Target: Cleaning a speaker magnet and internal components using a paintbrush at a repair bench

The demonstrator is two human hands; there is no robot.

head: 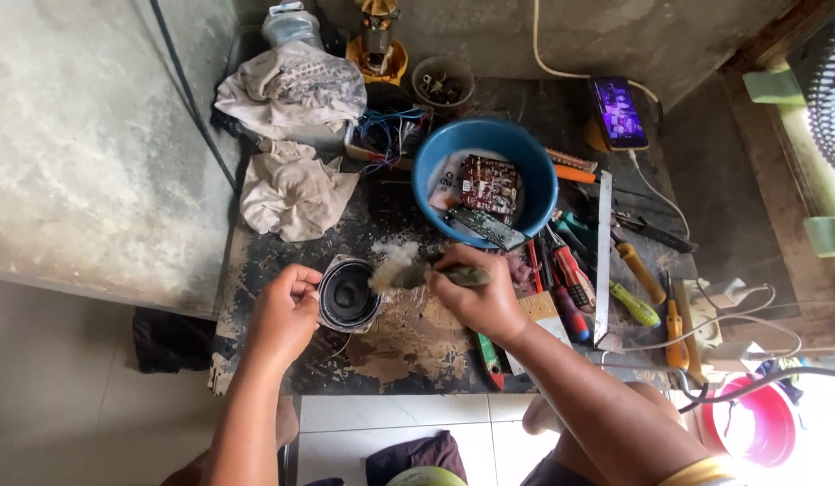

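Note:
A small round speaker [348, 294] with a black cone lies on the dirty black worktable [408, 346]. My left hand [282, 315] grips its left rim. My right hand [479, 301] holds a small brush [401, 276]; the pale bristles sit at the speaker's upper right edge. Just behind the brush stands a blue bowl [429, 160] with circuit boards in it.
Crumpled rags [293, 191] lie at the back left. Screwdrivers and pliers [572, 274] are spread right of my right hand, beside a metal ruler [604, 256]. A phone [619, 112] leans at the back right. A pink bucket [752, 423] stands on the floor at right.

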